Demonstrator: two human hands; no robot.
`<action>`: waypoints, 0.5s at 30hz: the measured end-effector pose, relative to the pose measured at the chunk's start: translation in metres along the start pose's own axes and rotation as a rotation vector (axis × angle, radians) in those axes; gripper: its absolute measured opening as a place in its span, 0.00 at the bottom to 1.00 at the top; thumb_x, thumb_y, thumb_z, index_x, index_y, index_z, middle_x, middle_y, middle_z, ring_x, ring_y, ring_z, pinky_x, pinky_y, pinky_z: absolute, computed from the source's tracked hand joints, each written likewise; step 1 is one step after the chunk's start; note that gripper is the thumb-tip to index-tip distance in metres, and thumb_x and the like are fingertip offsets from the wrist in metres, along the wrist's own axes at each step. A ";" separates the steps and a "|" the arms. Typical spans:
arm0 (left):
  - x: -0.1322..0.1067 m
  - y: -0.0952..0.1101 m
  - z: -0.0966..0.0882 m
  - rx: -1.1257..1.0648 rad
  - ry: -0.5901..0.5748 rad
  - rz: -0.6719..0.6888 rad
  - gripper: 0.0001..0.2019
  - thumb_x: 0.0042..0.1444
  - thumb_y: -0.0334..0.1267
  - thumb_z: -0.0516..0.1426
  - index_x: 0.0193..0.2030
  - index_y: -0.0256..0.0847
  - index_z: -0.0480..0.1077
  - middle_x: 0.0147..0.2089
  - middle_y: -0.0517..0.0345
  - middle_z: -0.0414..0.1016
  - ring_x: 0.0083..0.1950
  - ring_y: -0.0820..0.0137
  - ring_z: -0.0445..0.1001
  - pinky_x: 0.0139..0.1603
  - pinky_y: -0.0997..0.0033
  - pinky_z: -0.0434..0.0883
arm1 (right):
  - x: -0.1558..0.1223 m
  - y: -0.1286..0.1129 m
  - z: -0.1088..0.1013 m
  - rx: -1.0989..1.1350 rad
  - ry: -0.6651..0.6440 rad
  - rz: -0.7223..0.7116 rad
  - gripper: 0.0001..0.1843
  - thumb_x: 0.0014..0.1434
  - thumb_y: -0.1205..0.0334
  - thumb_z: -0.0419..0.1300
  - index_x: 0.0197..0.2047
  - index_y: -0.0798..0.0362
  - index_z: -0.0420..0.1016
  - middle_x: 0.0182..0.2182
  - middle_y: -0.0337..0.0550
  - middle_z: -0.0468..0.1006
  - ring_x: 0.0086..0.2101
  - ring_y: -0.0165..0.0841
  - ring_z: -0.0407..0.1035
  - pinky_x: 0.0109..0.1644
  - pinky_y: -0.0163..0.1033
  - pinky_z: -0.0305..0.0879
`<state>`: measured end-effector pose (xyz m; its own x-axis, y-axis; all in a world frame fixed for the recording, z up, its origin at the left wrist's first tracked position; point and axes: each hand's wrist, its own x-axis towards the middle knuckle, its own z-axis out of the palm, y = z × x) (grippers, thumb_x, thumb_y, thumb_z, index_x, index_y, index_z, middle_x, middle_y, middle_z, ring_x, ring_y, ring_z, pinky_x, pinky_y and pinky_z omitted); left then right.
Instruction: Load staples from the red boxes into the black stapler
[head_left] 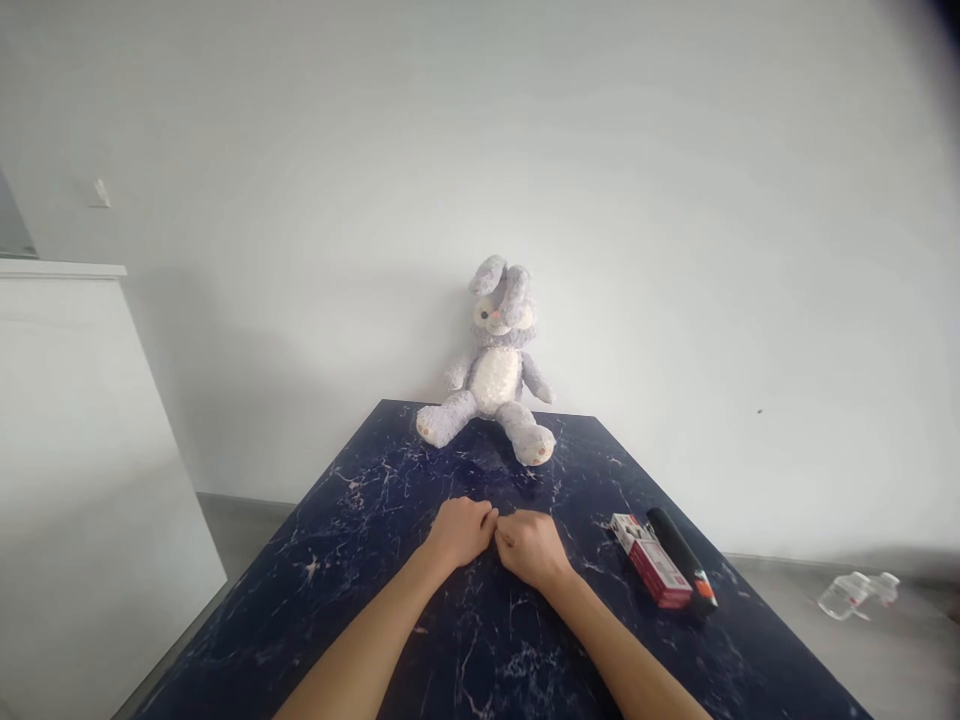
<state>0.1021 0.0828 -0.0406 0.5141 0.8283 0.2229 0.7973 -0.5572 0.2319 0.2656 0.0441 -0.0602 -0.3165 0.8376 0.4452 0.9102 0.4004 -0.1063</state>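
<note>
My left hand [460, 532] and my right hand [534, 547] rest as fists at the middle of the dark blue marbled table [352, 590]. Their knuckles meet or nearly meet, and no object shows in either one. Beyond them a pale lilac plush rabbit [496, 380] sits at the far edge, leaning on the wall, legs spread toward me and one ear flopped over its face. To the right of my right hand lies a red and white box [651, 562], with a black cylinder [679, 548] with an orange patch alongside it.
A white wall [675, 250] rises directly behind the table. At the left stands a white cabinet [90, 450]. On the floor at the right are clear plastic bottles [844, 596].
</note>
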 end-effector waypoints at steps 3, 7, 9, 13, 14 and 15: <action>0.001 0.000 0.002 0.004 -0.030 -0.002 0.23 0.66 0.44 0.45 0.31 0.43 0.78 0.35 0.50 0.81 0.39 0.59 0.78 0.44 0.63 0.68 | -0.001 0.001 0.003 0.013 -0.017 -0.044 0.19 0.61 0.68 0.50 0.19 0.53 0.69 0.21 0.43 0.74 0.23 0.29 0.62 0.31 0.37 0.45; 0.004 0.001 0.000 0.013 -0.053 -0.008 0.22 0.65 0.44 0.47 0.28 0.44 0.80 0.32 0.50 0.81 0.37 0.60 0.78 0.45 0.62 0.68 | -0.004 0.001 0.002 0.027 -0.033 -0.047 0.19 0.61 0.68 0.50 0.19 0.53 0.68 0.20 0.42 0.74 0.23 0.28 0.63 0.31 0.38 0.44; 0.005 0.002 -0.002 0.023 -0.054 -0.005 0.22 0.64 0.43 0.48 0.27 0.43 0.80 0.30 0.50 0.81 0.35 0.60 0.78 0.44 0.61 0.68 | -0.005 0.000 0.000 0.033 -0.036 -0.040 0.17 0.59 0.69 0.51 0.19 0.53 0.68 0.20 0.41 0.74 0.23 0.28 0.63 0.31 0.37 0.44; 0.003 0.005 -0.007 0.046 -0.040 0.020 0.21 0.62 0.41 0.49 0.26 0.43 0.80 0.29 0.50 0.81 0.33 0.60 0.78 0.41 0.63 0.68 | -0.008 -0.004 -0.004 0.042 -0.037 -0.016 0.14 0.55 0.69 0.53 0.18 0.53 0.66 0.19 0.40 0.74 0.21 0.27 0.62 0.29 0.38 0.41; 0.003 0.006 -0.007 0.049 -0.035 0.029 0.21 0.62 0.41 0.49 0.26 0.43 0.80 0.29 0.50 0.81 0.32 0.61 0.78 0.39 0.64 0.67 | -0.009 -0.005 -0.005 0.045 -0.039 -0.009 0.14 0.54 0.69 0.54 0.18 0.53 0.66 0.18 0.39 0.74 0.20 0.27 0.62 0.29 0.38 0.41; 0.002 0.007 -0.008 0.048 -0.029 0.038 0.21 0.62 0.41 0.48 0.26 0.43 0.79 0.29 0.50 0.81 0.32 0.61 0.78 0.39 0.65 0.67 | -0.010 -0.005 -0.005 0.048 -0.041 -0.002 0.13 0.53 0.69 0.54 0.17 0.53 0.65 0.18 0.39 0.73 0.19 0.26 0.61 0.29 0.38 0.40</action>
<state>0.1064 0.0802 -0.0310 0.5525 0.8084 0.2033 0.7911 -0.5853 0.1775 0.2653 0.0315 -0.0594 -0.3301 0.8509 0.4086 0.8960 0.4187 -0.1482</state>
